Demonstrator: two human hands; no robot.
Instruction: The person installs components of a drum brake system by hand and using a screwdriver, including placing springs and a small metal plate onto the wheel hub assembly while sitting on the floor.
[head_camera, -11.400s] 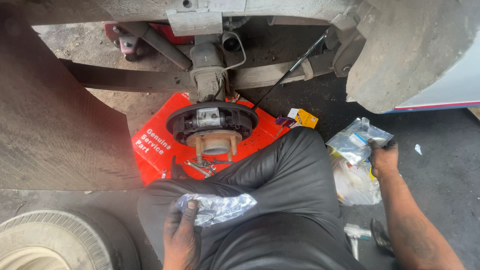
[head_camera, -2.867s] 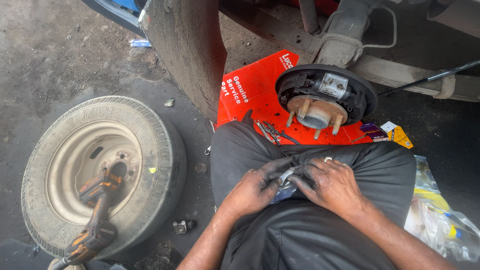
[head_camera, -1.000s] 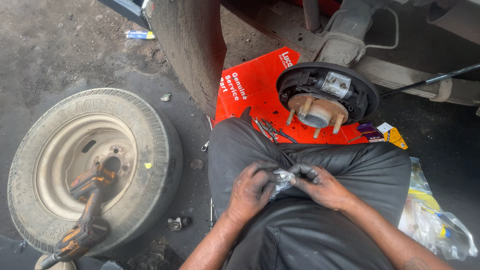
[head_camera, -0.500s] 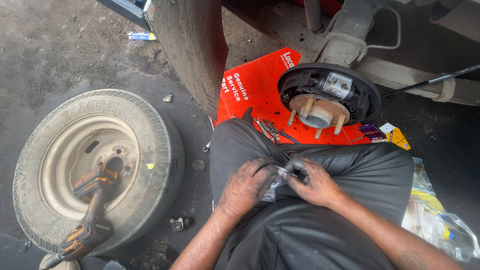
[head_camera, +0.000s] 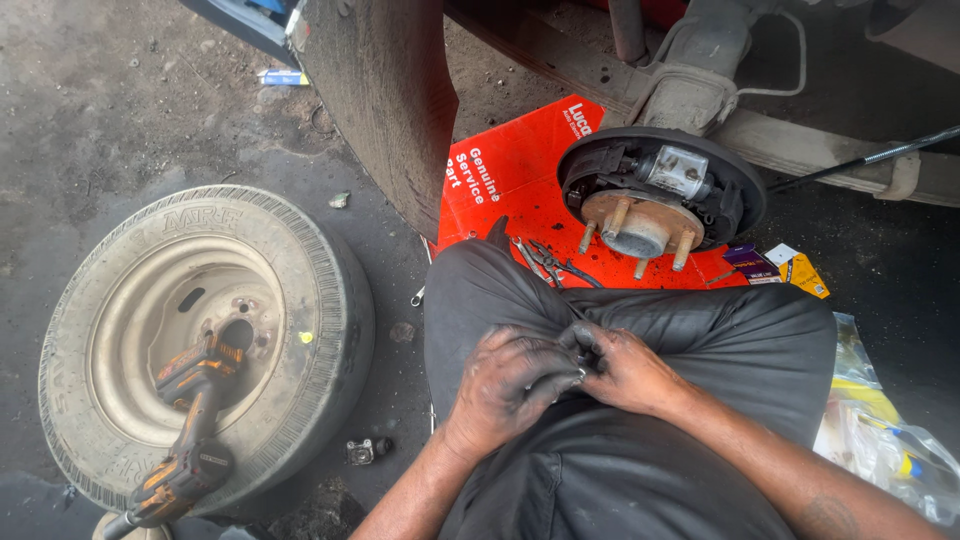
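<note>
Hands: the left hand (head_camera: 512, 380) and the right hand (head_camera: 628, 368), both black with grease, meet over the person's lap, fingertips pinched together on a small part (head_camera: 583, 362) that is mostly hidden, so its kind cannot be told.
Small part: it sits between the two sets of fingertips, above the lap, nearer the viewer than the brake hub.
Lap: dark trousers (head_camera: 640, 330) cover the raised knees, just in front of the brake hub.
Pliers: a pair of pliers (head_camera: 545, 262) lies between the knees and the brake hub, on the red cardboard.
Brake hub: an exposed brake hub (head_camera: 660, 195) with shoes and four studs faces up, under the axle.
Red cardboard: a flattened red cardboard box (head_camera: 510, 190) with white lettering lies beneath and left of the brake hub.
Wheel: a removed wheel (head_camera: 205, 340) lies flat on the ground, well left of the brake hub, with an orange and black power tool (head_camera: 190, 420) resting in its rim.
Plastic bags: clear plastic bags (head_camera: 880, 440) lie right of the brake hub, nearer the viewer.
Mounted tyre: an upright tyre (head_camera: 385, 100) stands left of the brake hub, beyond the knees.
</note>
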